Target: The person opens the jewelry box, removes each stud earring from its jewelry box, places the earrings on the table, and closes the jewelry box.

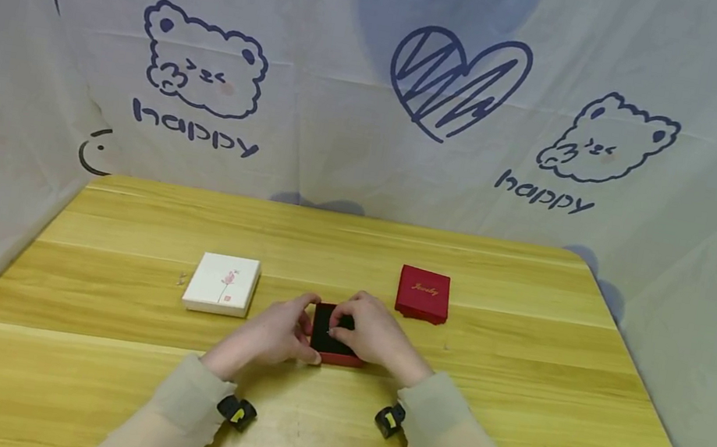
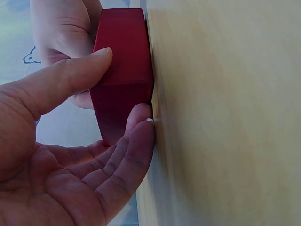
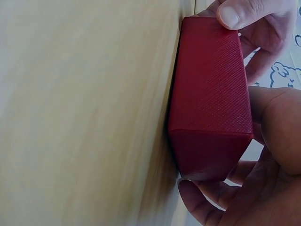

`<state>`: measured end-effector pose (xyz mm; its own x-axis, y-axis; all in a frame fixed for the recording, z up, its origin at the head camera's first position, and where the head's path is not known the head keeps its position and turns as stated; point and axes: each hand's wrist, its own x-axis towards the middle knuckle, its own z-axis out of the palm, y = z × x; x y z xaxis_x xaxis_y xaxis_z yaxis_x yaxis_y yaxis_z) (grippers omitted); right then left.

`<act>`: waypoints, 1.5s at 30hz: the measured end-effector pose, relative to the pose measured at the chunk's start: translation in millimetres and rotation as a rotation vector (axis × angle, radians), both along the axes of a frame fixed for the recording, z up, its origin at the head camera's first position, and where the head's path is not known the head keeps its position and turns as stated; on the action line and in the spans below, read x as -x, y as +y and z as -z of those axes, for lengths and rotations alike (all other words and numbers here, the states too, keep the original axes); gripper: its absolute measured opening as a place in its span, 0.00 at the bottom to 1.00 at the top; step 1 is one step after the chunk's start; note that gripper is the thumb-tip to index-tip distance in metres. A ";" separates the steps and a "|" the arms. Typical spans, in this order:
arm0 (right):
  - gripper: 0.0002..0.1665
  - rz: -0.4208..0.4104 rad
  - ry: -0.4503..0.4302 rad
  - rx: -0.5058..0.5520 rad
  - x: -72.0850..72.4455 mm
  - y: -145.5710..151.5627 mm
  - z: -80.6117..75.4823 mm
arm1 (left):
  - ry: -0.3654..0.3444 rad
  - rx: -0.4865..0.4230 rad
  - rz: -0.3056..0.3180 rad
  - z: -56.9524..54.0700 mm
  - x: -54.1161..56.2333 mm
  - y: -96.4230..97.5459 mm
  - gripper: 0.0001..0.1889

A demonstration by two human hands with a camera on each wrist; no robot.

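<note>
A red jewelry box [image 1: 339, 359] with a black inside [image 1: 322, 320] stands on the table, its lid off. My left hand [image 1: 276, 330] grips its left end, the thumb at the front corner and the fingers along the side. In the left wrist view, the thumb [image 2: 89, 70] presses the box's red front wall [image 2: 124, 47]. My right hand [image 1: 369, 328] is over the box's right part, thumb and forefinger pinched together above the black inside. A tiny shiny piece [image 1: 328, 332] shows at those fingertips; its kind is too small to tell.
A red lid [image 1: 423, 294] marked "Jewelry" lies behind and right of the box. To the left is a white box [image 1: 222, 285] with a pink flower print, beside tiny pieces [image 1: 182, 278] on the wooden table [image 1: 494, 436]. A printed cloth [image 1: 320, 114] hangs behind.
</note>
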<state>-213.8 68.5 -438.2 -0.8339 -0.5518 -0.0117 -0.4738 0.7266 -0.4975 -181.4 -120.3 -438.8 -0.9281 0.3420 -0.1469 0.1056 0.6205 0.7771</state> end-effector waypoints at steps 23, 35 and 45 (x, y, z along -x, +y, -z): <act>0.05 0.013 -0.088 0.161 -3.9 22.2 -12.2 | 0.001 0.023 0.015 -1.8 -1.2 -0.1 0.46; 0.04 0.022 -0.012 0.219 1.2 77.9 -21.3 | 0.007 0.007 0.009 0.5 -0.7 -0.1 0.46; 0.04 0.113 -0.076 0.177 4.6 126.9 -18.4 | 0.003 0.015 0.008 -0.9 -0.6 -0.4 0.47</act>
<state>-218.4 195.4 -419.7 -0.8910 -0.4539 0.0117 -0.3505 0.6712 -0.6532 -180.8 -120.7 -438.0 -0.9260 0.3469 -0.1490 0.1129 0.6310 0.7675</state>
